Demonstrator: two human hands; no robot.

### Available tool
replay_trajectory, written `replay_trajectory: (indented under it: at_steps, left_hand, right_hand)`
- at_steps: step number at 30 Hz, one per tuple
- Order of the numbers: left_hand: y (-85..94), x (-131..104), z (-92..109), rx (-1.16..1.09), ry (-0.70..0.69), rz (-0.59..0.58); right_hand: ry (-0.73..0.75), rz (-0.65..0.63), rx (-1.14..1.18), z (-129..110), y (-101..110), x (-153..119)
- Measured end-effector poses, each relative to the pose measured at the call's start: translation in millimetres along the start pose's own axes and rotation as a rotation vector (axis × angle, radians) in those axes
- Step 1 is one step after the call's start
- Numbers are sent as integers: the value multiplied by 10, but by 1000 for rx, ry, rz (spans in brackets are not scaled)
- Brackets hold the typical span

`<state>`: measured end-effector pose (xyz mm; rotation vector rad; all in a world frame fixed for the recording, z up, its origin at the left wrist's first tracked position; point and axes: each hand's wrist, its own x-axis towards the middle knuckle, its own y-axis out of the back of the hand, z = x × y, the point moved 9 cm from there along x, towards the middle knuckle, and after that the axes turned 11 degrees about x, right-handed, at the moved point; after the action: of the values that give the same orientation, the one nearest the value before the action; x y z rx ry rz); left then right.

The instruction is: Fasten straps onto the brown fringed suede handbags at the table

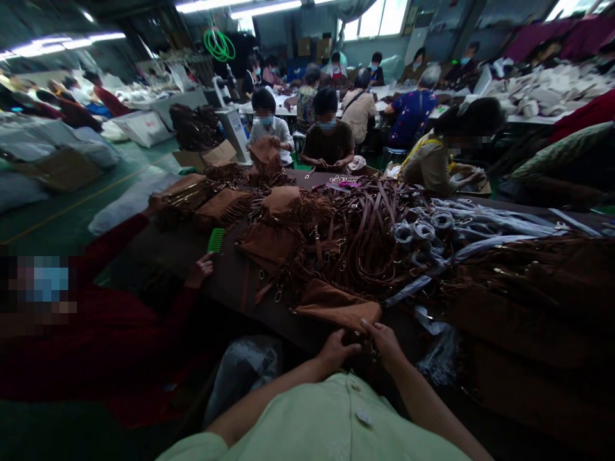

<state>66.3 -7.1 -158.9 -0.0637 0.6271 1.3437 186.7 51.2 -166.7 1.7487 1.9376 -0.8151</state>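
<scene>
1. The brown bag [336, 305] lies at the near edge of the tabletop [225, 278], directly before the person, its smooth face upward.
2. The right hand [387, 342] has its thumb and fingers closed in a pinch on the bag's near right corner. The left hand [336, 352] is just beside it, fingers curved and partly parted; whether they grip anything, I cannot tell.
3. To handle this well, keep the right pinch light but firm at the corner, so the soft material neither slips nor creases. The left fingers would best steady the near edge, close to the metal fittings [373, 349], without pulling on them. Letting the body rest flat on the tabletop should help; the loose straps [368, 237] beyond could snag if the bag is dragged.
4. Counts: one bag at the person's hands; at least four other brown bags [271, 243] in the overlapping heap to the left; one more raised by a co-worker [271, 131] opposite; one green comb [216, 240] at a red-sleeved co-worker's hand [199, 272]; three pale wrapped coils [423, 230] that stand out. Straps and metal fittings are too tangled to count.
</scene>
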Motion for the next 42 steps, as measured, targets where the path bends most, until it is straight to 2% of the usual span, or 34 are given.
replay_trajectory:
  at_steps: [3,5,7,9,13,15,18,20,22,23,25,27,29,31,33,35,38,40,42]
  left_hand:
    - [-113,44,25,-128,-45,-86]
    - [-37,61,-10,21,-41,-80]
    - [245,55,-82,276,-27,28]
    - [624,16,-201,503,7,138]
    - [1257,-70,-609,663,152,177]
    - [1482,-124,-792,709,262,205]
    - [1646,-230,-895,795,426,280]
    - [1637,-265,-767,863,420,388]
    - [1484,-209,-497,876,222,482]
    - [1355,-150,-364,849,85,479]
    - [1085,4,-213,770,-113,376]
    - [933,174,-201,731,-150,275]
    - [910,316,-192,749,-145,249]
    - [927,408,-104,801,-182,262]
    - [919,461,18,857,-231,257]
    - [901,487,117,889,-253,241]
    - [882,468,185,893,-244,211]
    - [889,392,216,860,-254,232]
    - [898,247,296,789,-333,324]
  right_hand:
    - [-2,11,-13,18,7,5]
    - [14,55,-28,19,84,31]
    - [37,123,-43,4,219,64]
    - [57,187,-39,-17,372,94]
    - [-12,154,-31,57,471,149]
    - [-45,139,-40,124,453,160]
    - [-68,162,-10,223,418,170]
    - [-95,180,25,296,401,173]
    - [-136,201,52,368,402,163]
    - [-155,206,61,394,405,153]
    - [-190,191,51,423,405,123]
    - [-187,159,-57,380,416,81]
    - [-96,163,-312,218,451,29]
    - [137,225,-668,-85,424,-51]
    - [396,247,-932,-325,232,-159]
    - [570,175,-1115,-378,-50,-222]
    - [593,79,-1363,-245,-332,-152]
    - [531,79,-1456,-187,-362,-46]
    - [465,83,-1476,-187,-330,54]
